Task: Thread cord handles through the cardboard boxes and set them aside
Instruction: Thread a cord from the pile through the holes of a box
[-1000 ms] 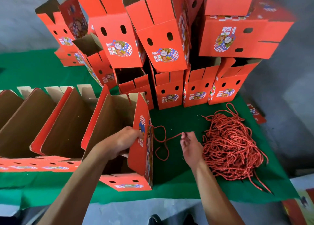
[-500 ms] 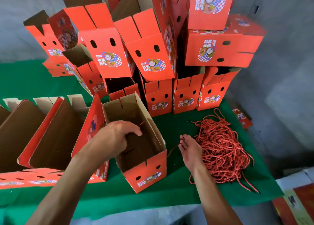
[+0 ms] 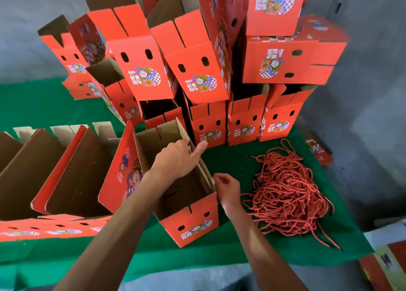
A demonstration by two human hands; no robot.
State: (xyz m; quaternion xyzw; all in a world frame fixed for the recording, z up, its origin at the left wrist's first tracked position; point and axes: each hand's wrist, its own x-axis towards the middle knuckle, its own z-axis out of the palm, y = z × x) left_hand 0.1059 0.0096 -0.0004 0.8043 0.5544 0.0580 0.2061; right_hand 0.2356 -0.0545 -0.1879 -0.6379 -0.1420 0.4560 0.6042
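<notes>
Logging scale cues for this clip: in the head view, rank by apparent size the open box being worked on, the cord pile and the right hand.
1. Open box, though it sits nearest the camera, which inflates it.
2. Cord pile, close behind the box in apparent area, so this order is unsure.
3. Right hand, clearly the smallest.

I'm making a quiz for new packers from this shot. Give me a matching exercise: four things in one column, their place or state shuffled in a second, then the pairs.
Things:
1. left hand
2. right hand
3. cord pile
4. open box

Places or states:
A. loose heap on the green cloth
B. reaching into the box's top
C. upright, two slots in its near end
D. outside the box's right wall, fingers curled

Pairs: 1-B, 2-D, 3-A, 4-C
</notes>
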